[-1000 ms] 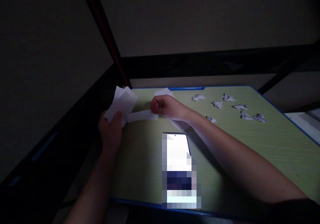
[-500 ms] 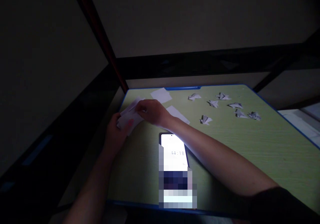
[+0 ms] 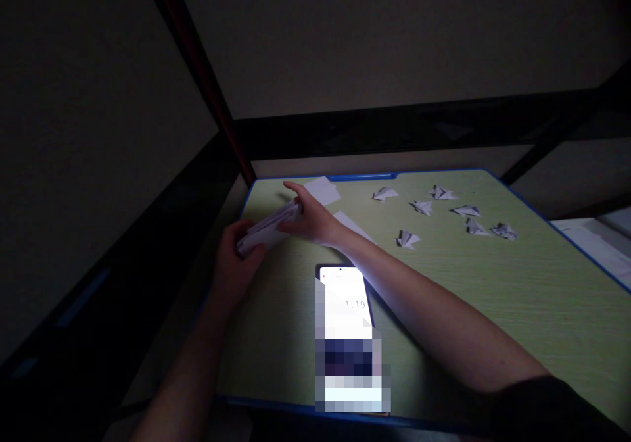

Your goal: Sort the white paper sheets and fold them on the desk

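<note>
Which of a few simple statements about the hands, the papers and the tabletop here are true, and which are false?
1. The bare left hand and bare right hand both touch a thin stack of white paper sheets. True.
2. The pale green, wood-grained tabletop has red edging. False: its edging is blue.
3. Seven small folded white paper figures lie toward the right side. True.
4. The rectangular, dark-edged phone lies screen down. False: its lit screen faces up.
5. Flat white paper pieces lie beyond the phone. True.
6. The right hand holds a folded figure. False: it is at the stack.
</note>
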Motion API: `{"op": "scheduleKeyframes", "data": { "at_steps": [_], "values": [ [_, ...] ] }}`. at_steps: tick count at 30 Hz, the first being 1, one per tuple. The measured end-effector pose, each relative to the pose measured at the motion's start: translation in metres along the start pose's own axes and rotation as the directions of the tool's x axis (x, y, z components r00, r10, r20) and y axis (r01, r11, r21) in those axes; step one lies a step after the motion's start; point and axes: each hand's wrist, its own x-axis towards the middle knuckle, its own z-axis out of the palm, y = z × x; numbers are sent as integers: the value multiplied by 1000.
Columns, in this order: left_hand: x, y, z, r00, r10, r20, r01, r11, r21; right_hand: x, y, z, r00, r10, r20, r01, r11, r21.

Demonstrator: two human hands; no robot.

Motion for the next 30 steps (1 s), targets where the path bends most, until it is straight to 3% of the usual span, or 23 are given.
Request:
{"op": "scheduleKeyframes", "data": {
  "at_steps": [7,16,30],
  "values": [
    [1,-3,2,998,-52,-35,51,998,-31,-1,-1,1,996,-19,85,14,999,52],
    [5,-15,6,994,5,-105,-21,988,-152,5,6,0,994,-60,89,57,998,38],
    [2,-11,13,991,88,-101,-105,979,-176,6,1,14,993,3,-121,17,986,164]
  ]
}}
